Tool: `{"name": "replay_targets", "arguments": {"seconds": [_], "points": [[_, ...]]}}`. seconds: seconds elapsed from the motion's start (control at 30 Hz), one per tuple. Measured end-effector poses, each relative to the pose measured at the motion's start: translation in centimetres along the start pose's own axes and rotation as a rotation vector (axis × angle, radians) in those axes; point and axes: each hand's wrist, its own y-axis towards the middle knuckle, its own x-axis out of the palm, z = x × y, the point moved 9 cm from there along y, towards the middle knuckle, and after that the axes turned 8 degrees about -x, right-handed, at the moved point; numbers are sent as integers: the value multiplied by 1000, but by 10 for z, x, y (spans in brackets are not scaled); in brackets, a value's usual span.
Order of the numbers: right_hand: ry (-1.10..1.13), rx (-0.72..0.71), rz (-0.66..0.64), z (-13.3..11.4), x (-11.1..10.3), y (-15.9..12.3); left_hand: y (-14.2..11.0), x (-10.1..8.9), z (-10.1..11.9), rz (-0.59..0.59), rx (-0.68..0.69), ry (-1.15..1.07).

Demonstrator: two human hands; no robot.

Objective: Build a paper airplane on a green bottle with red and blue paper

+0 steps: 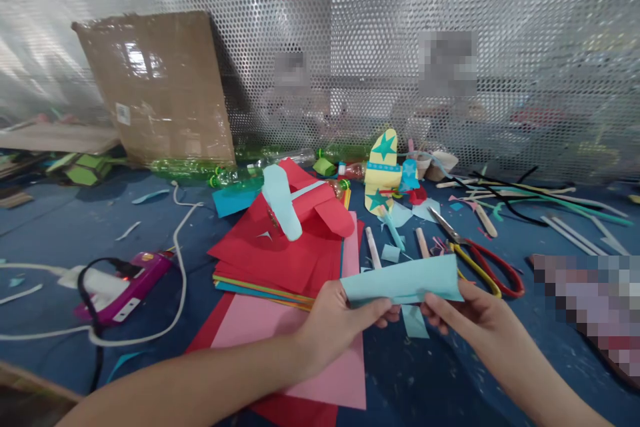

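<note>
A light blue strip of paper (pixel 405 277), curved along its length, is held level above the table. My left hand (pixel 335 323) grips its left end, thumb along the lower edge. At the other end my right hand (pixel 467 313) pinches it between thumb and fingers, some of them hidden behind the paper. Below lie a small light blue paper scrap (pixel 415 321) and a pink sheet (pixel 320 360). Just behind the strip are scissors (pixel 473 250) with red and yellow handles. A red paper plane on a bottle (pixel 317 203), with a light blue wing, rests on stacked red paper (pixel 280 253).
A purple power strip (pixel 135 287) with white and black cables lies at left. Cardboard (pixel 155 87) leans on the perforated metal panel (pixel 375 33). Plastic bottles (pixel 240 177), a yellow paper plane (pixel 383 173), glue sticks (pixel 373 248) and thin sticks (pixel 540 193) line the back.
</note>
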Motion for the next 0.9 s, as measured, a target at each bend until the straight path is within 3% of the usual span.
{"name": "replay_targets", "arguments": {"seconds": [0.67,0.9], "points": [[30,1,0,-9,-4,-1,-3,-4,14,49,7,17],[27,8,14,-8,-4,-1,2,-13,17,111,42,-35]]}}
